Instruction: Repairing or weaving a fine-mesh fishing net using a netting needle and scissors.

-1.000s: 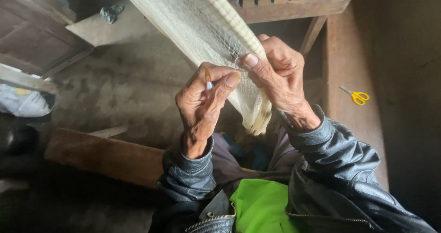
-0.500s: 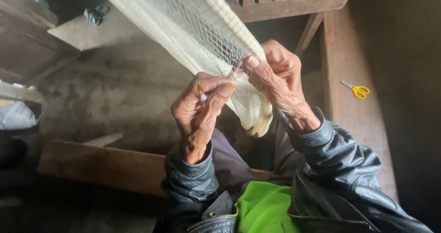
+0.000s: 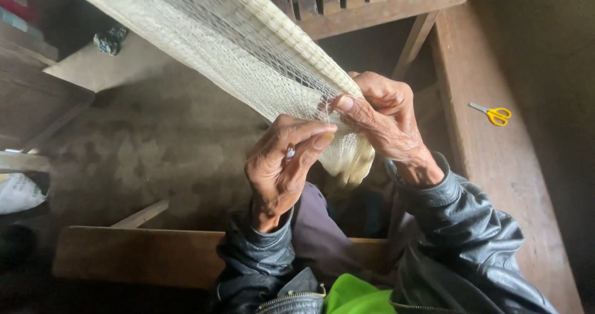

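Both hands pinch the pale net [image 3: 235, 54]: left hand [image 3: 282, 165] and right hand [image 3: 384, 119] in narrow grip. Yellow scissors [image 3: 493, 114] lie well apart on the wooden surface [image 3: 496, 184].

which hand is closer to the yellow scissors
Right. The right hand grips the cream netting just left of the yellow scissors on the wooden plank; the left hand pinches the net farther left, beyond the right hand.
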